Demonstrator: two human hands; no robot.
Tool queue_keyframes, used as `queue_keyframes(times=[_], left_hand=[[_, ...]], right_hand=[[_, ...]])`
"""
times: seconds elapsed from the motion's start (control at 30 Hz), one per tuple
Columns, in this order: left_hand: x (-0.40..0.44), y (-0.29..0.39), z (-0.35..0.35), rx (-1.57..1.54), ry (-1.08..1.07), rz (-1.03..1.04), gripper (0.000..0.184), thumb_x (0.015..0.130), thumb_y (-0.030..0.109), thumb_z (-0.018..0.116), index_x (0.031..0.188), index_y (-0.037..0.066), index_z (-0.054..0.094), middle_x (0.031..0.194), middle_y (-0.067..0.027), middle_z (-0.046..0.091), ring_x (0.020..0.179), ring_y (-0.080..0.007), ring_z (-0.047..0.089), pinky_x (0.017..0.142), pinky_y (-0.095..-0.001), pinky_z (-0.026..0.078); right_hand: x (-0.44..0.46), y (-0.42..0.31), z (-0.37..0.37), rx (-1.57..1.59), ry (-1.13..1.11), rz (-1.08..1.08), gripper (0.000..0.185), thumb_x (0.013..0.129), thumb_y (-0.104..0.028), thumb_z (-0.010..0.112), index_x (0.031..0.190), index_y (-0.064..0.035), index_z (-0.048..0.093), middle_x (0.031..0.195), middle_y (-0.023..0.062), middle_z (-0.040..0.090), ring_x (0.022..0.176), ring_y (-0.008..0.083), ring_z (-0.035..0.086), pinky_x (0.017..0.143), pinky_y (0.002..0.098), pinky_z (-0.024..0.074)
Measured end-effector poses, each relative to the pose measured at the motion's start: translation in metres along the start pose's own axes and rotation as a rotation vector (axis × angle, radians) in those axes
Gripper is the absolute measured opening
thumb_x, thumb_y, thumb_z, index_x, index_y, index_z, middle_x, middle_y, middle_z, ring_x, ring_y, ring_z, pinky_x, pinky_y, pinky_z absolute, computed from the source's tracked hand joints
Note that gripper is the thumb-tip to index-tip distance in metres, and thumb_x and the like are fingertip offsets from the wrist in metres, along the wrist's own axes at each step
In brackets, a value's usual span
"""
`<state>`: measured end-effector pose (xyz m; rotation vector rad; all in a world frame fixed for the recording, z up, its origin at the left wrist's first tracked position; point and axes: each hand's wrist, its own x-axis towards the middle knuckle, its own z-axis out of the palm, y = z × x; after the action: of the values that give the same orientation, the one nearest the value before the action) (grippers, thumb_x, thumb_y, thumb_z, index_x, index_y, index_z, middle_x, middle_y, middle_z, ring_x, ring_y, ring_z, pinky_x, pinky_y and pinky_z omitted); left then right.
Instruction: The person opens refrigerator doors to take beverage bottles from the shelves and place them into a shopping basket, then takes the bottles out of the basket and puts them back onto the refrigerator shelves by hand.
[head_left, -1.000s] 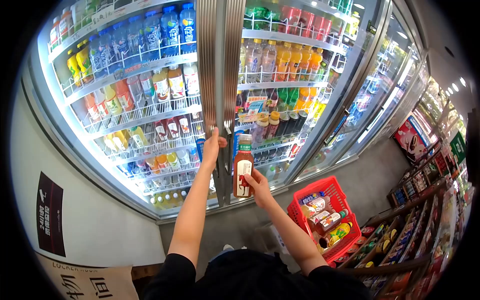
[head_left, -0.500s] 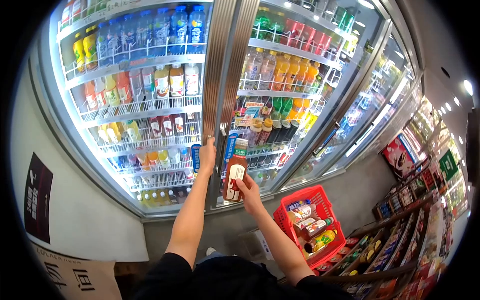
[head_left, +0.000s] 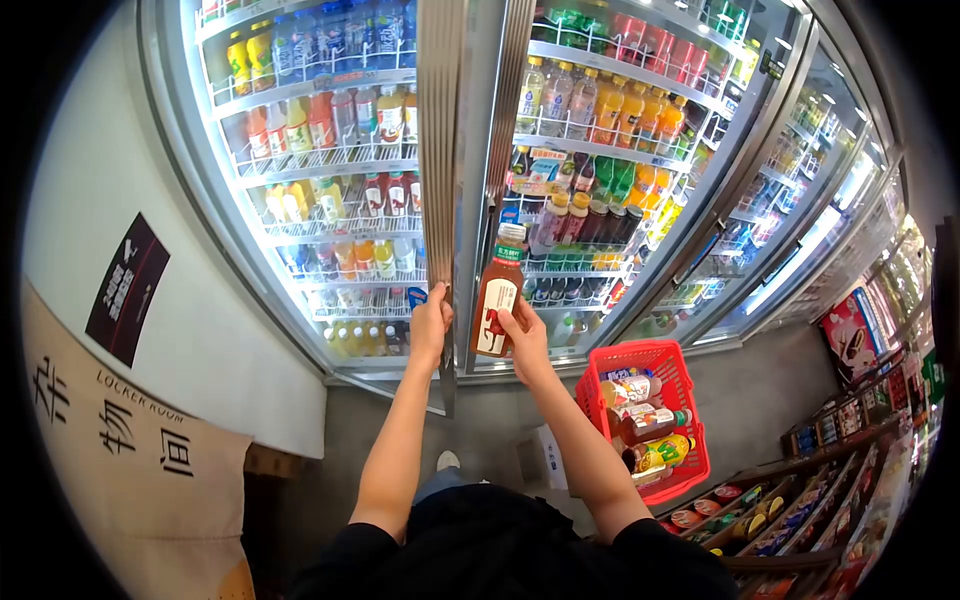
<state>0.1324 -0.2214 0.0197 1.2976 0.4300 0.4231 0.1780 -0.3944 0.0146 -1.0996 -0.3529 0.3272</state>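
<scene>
My left hand (head_left: pixel 429 325) is closed on the metal edge of the left cooler door (head_left: pixel 438 150), low down on it. That door stands ajar, its lower corner sticking out over the floor. In my right hand (head_left: pixel 525 337) is a bottle of brown drink (head_left: pixel 497 290), upright and slightly tilted, with a white label, a green and red neck band and a pale cap. The bottle is in front of the right cooler door's frame. Behind the left door, shelves hold rows of bottles (head_left: pixel 380 195); the fingertips of my left hand are partly hidden.
A red shopping basket (head_left: pixel 692 400) with several bottles lying in it is at my right. A small white box (head_left: pixel 541 458) sits on the floor. Snack shelves (head_left: pixel 800 500) line the lower right. A beige curtain (head_left: pixel 150 490) hangs at the left beside a white wall.
The left cooler door has swung outward toward me, with my left hand on it. The bottle stays in my right hand. My view has shifted, so the basket appears farther right.
</scene>
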Motion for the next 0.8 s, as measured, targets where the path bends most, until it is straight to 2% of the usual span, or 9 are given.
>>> queue_keyframes(times=[0.1,0.17,0.23,0.27,0.3,0.37,0.43,0.57,0.8], left_hand=[[-0.055,0.008,-0.004,0.069,0.202,0.031,0.055,0.097,0.047,0.049,0.057,0.012,0.042,0.056,0.0015,0.039,0.055,-0.0115,0.040,0.057,-0.0279,0.030],[-0.106,-0.002,-0.013,0.089,0.408,0.187,0.028,0.097,0.029,0.057,0.095,0.001,0.059,0.087,-0.0037,0.055,0.082,-0.0142,0.050,0.078,-0.0296,0.040],[-0.146,0.004,-0.003,0.389,0.786,0.651,0.025,0.093,0.014,0.061,0.112,-0.001,0.054,0.105,-0.0077,0.053,0.092,-0.0175,0.049,0.085,-0.0319,0.041],[-0.162,0.006,-0.002,0.441,0.841,0.701,0.026,0.092,0.011,0.062,0.113,0.001,0.052,0.107,-0.0101,0.052,0.095,-0.0210,0.049,0.086,-0.0339,0.040],[-0.168,0.006,-0.001,0.484,0.886,0.745,0.027,0.091,0.008,0.063,0.115,0.002,0.051,0.110,-0.0125,0.051,0.097,-0.0246,0.049,0.087,-0.0359,0.040],[-0.182,0.013,0.007,0.454,0.596,1.042,0.015,0.091,0.007,0.061,0.105,0.001,0.057,0.095,-0.0100,0.055,0.088,-0.0237,0.054,0.084,-0.0350,0.043],[-0.160,0.016,0.013,0.305,0.318,0.714,0.012,0.093,0.009,0.061,0.103,0.002,0.059,0.090,-0.0077,0.061,0.082,-0.0185,0.058,0.078,-0.0313,0.046],[-0.086,0.039,0.015,0.152,0.058,0.407,0.019,0.100,0.017,0.053,0.109,0.002,0.061,0.091,-0.0041,0.065,0.084,-0.0116,0.062,0.074,-0.0256,0.047],[-0.063,0.070,-0.013,0.214,-0.043,0.306,0.038,0.099,0.036,0.050,0.110,0.004,0.067,0.091,-0.0039,0.066,0.077,-0.0110,0.059,0.071,-0.0255,0.045]], right_hand=[[-0.023,0.000,-0.001,0.019,-0.037,0.026,0.054,0.096,-0.016,0.065,0.142,0.0003,0.044,0.127,0.0063,0.061,0.109,0.0135,0.061,0.092,0.0305,0.0521],[-0.052,-0.003,-0.001,0.031,-0.115,0.039,0.056,0.095,-0.017,0.066,0.143,0.0013,0.044,0.129,0.0070,0.060,0.111,0.0138,0.060,0.095,0.0309,0.0504],[-0.067,-0.002,0.000,0.058,-0.130,0.055,0.058,0.094,-0.018,0.067,0.143,0.0018,0.042,0.129,0.0071,0.060,0.113,0.0140,0.059,0.096,0.0308,0.0493],[-0.072,-0.001,-0.002,0.062,-0.138,0.065,0.058,0.094,-0.018,0.067,0.143,0.0020,0.043,0.129,0.0071,0.060,0.113,0.0139,0.059,0.096,0.0306,0.0492],[-0.072,-0.003,-0.002,0.056,-0.136,0.072,0.057,0.094,-0.018,0.067,0.142,0.0021,0.044,0.128,0.0070,0.060,0.113,0.0139,0.059,0.096,0.0304,0.0491],[-0.084,-0.006,-0.001,0.067,-0.153,0.072,0.055,0.095,-0.017,0.067,0.141,0.0019,0.044,0.128,0.0071,0.060,0.112,0.0137,0.059,0.096,0.0303,0.0492],[-0.093,-0.013,-0.001,0.053,-0.166,0.062,0.051,0.095,-0.016,0.066,0.138,0.0015,0.046,0.126,0.0073,0.061,0.112,0.0134,0.059,0.096,0.0302,0.0494],[-0.094,-0.016,-0.003,0.065,-0.143,0.052,0.050,0.096,-0.015,0.065,0.139,0.0018,0.046,0.125,0.0071,0.061,0.111,0.0135,0.059,0.096,0.0300,0.0493],[-0.075,-0.024,0.024,0.054,-0.150,0.007,0.052,0.095,-0.015,0.066,0.139,0.0021,0.046,0.125,0.0076,0.061,0.112,0.0140,0.059,0.096,0.0296,0.0491]])
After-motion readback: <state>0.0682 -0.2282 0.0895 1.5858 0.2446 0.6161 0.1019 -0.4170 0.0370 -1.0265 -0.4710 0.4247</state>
